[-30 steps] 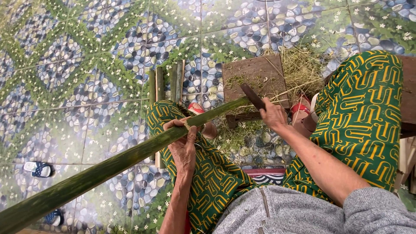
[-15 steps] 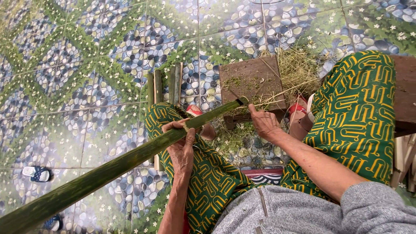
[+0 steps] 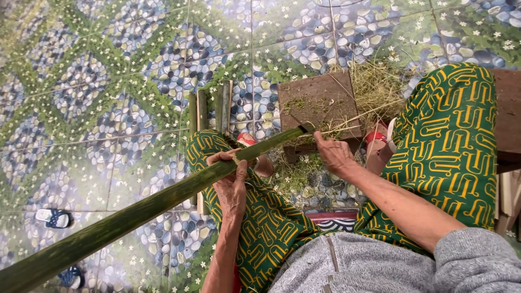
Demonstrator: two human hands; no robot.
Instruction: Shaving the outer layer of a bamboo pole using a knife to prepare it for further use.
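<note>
We see the left hand (image 3: 232,182) wrapped around a long green bamboo strip (image 3: 146,209), fingers closed over its top. The right hand (image 3: 335,154) is closed on what looks like a knife handle at the strip's far end, over a wooden block (image 3: 317,103). The strip runs slantwise across the patterned knee, smooth and glossy

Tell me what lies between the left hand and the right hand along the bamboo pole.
In the head view, only a bare stretch of green bamboo pole runs from the left hand to the right hand, over grass shavings below.
</note>
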